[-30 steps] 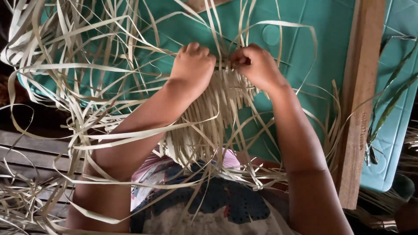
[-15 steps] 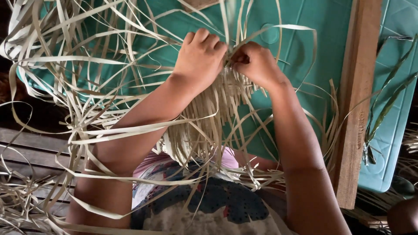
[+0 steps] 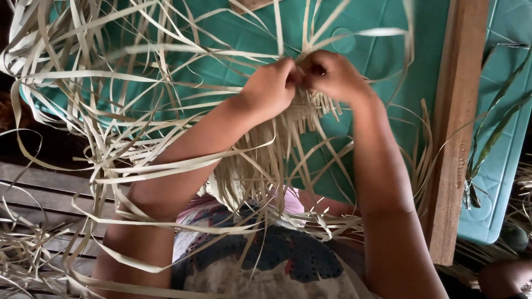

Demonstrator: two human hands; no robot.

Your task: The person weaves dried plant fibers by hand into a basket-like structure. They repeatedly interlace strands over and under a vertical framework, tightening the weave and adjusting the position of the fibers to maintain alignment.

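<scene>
Item: woven strip panel [image 3: 260, 160], pale dried leaf, part-plaited, hanging from my hands down toward my lap, over the teal mat [image 3: 388, 39].

Hands: left hand [image 3: 271, 86] and right hand [image 3: 332, 75] knuckle to knuckle at the panel's top edge, both pinched shut on strip ends there.

Loose strips [image 3: 111, 111]: long, curling, fanned out to the left and over the wooden slat floor [image 3: 33, 188].

Also present: wooden plank [image 3: 457, 127] standing along the right; green leaf blades [image 3: 493, 133] on the lighter teal mat [image 3: 504, 182] beyond it.

Handling, as I judge it: very light, springy, flat strips; they crease and split if bent sharply, and slide loose unless pinched. Best held at the woven edge, near the last crossing.

Change from half a second earlier: the left hand's fingers have curled from flat to a pinch, closing against the right.
</scene>
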